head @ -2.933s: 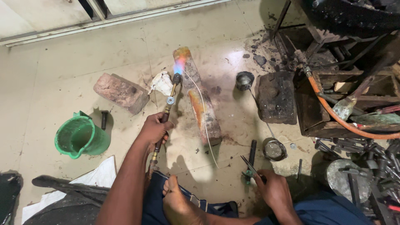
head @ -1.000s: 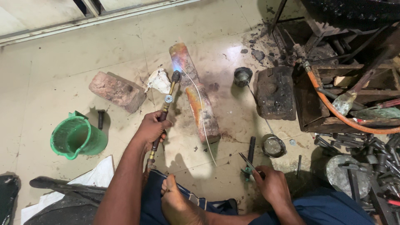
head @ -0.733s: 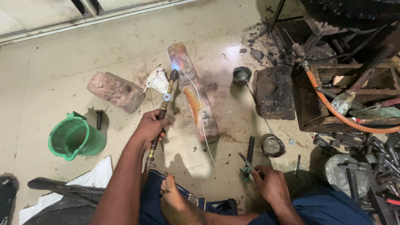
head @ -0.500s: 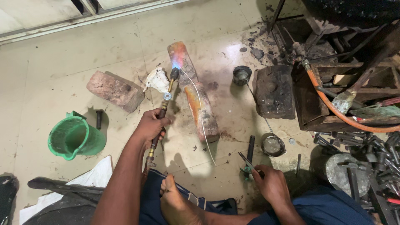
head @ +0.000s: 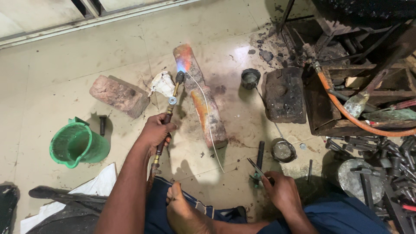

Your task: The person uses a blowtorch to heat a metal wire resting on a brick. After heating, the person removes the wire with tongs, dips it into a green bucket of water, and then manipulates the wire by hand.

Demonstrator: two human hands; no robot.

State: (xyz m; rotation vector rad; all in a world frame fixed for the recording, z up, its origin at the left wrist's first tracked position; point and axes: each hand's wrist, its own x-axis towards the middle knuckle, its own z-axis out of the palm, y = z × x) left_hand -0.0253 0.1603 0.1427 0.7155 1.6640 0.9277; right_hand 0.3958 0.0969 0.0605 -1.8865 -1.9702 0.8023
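Holding steady since the earlier frame: left hand (head: 157,130) stays clenched on the gas torch (head: 169,108), blue flame on the long brick's (head: 200,95) far end, a thin wire (head: 208,117) lying along it. Right hand (head: 284,193) grips tweezers (head: 256,168) near that brick's near end. Stained tile floor (head: 65,56); green bucket (head: 76,145) left of the brick. Tweezer tips are too small to make out.

To my left: green plastic jug (head: 77,144) on the floor, dark bolt (head: 102,125) just beside it, loose brick (head: 119,95) further up. To my right: dark metal block (head: 285,95), small round tin (head: 250,78), orange hose (head: 346,115), wooden crate (head: 346,97), heap of steel tools (head: 385,160).
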